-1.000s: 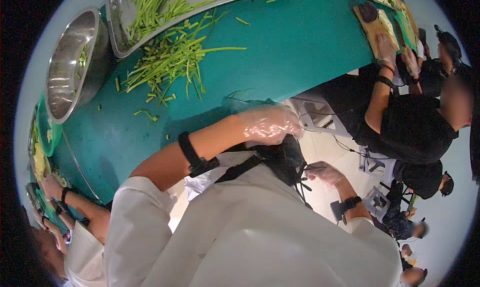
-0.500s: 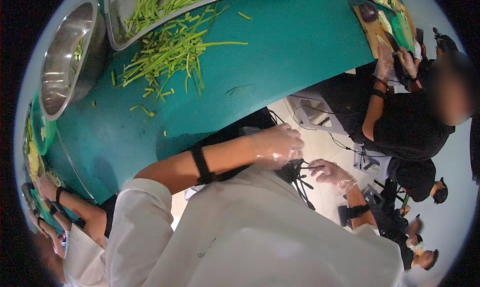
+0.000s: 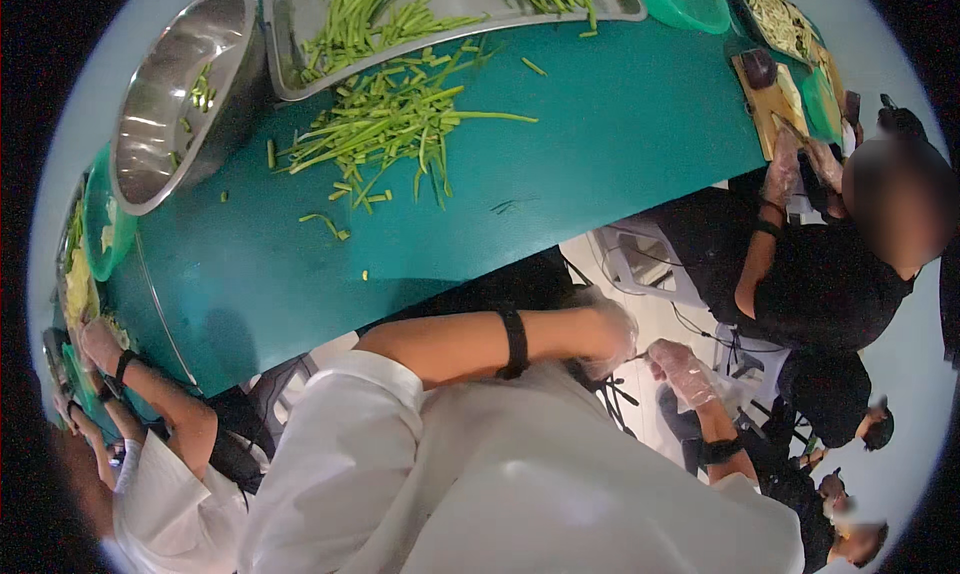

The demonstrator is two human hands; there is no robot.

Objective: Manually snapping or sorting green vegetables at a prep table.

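Note:
Both of my hands wear clear plastic gloves and are beside the table edge, over the floor gap. My left hand [image 3: 607, 334] is bent at the wrist and smeared by motion, its fingers mostly hidden. Just right of it, my right hand [image 3: 683, 372] has its fingers closed on a thin dark cable [image 3: 643, 357], of which a short piece shows between the hands. More black cables [image 3: 618, 399] hang below. On the green table [image 3: 600, 124] lies a loose pile of cut green stems [image 3: 400, 124], away from both hands.
A metal tray [image 3: 284, 54] with more stems and a steel bowl [image 3: 150, 164] stand behind. Green baskets [image 3: 120, 236] sit at left and far right. One co-worker [image 3: 830, 264] works at a cutting board [image 3: 762, 99]; another [image 3: 180, 424] is at left. A stool [image 3: 640, 259] stands beyond my hands.
My view has shifted, so the table things appear farther right and lower. My hands have come closer together, and the right hand's fingers have closed more.

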